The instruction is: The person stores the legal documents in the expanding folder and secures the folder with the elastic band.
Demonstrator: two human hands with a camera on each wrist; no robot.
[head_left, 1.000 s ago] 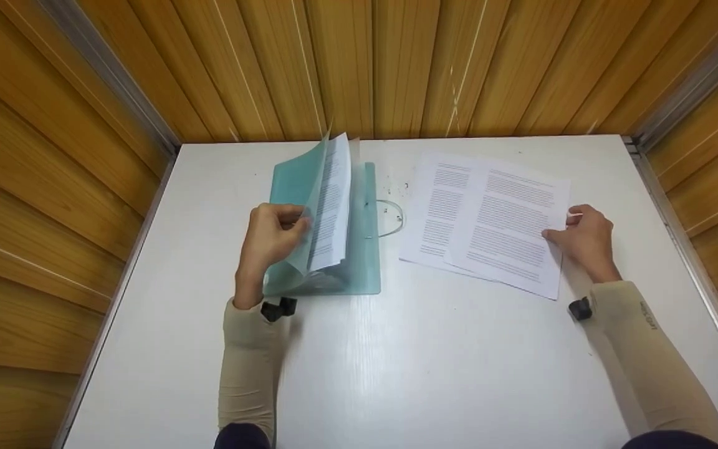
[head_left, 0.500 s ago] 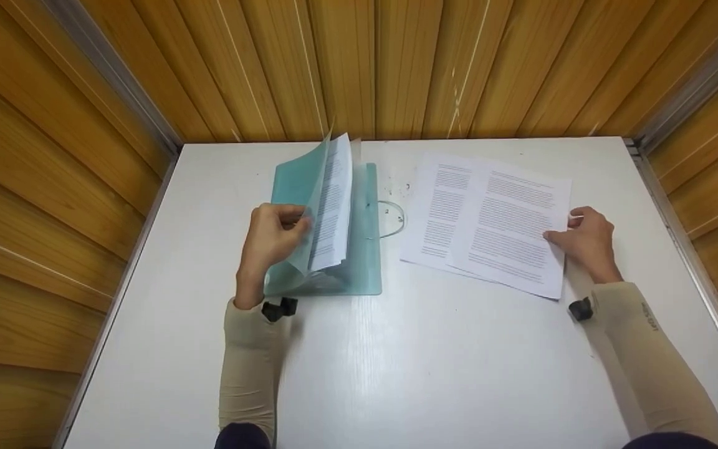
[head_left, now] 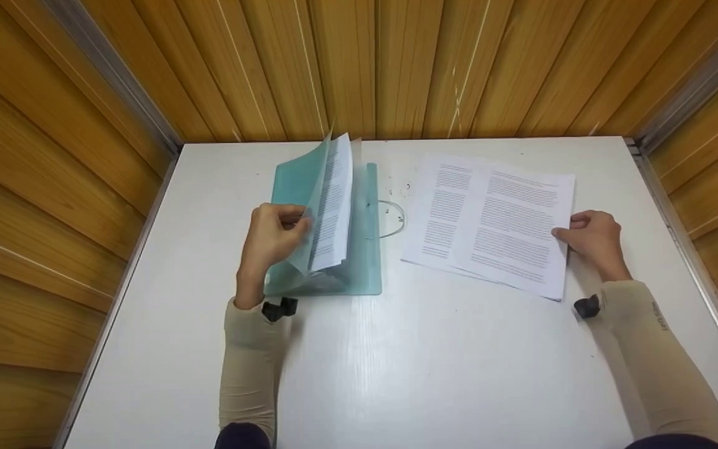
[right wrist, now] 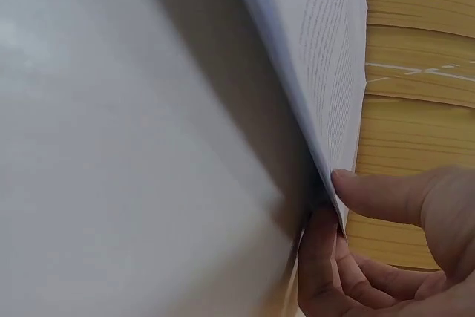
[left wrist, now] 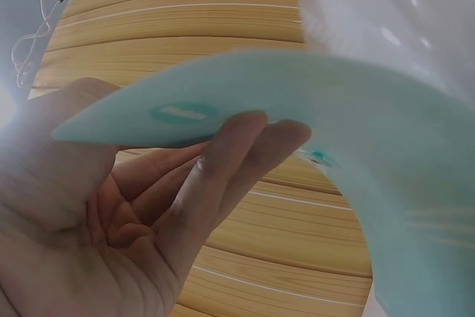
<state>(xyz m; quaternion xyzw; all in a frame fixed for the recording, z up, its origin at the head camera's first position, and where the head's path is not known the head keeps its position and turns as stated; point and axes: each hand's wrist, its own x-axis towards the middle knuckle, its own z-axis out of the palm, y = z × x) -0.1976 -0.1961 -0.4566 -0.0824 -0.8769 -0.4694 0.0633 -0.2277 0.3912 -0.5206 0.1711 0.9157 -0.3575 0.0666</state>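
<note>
Teal folder (head_left: 296, 178) in L hand (head_left: 272, 234); logo (left wrist: 184, 113) blurred.

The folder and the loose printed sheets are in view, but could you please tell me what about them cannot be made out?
Head view: the wording on the right sheet is too small to read.
Head view: the left sheet is partly covered by the right sheet.
Left wrist view: the folder is cut off by the right edge; its logo is too blurred to read.
</note>
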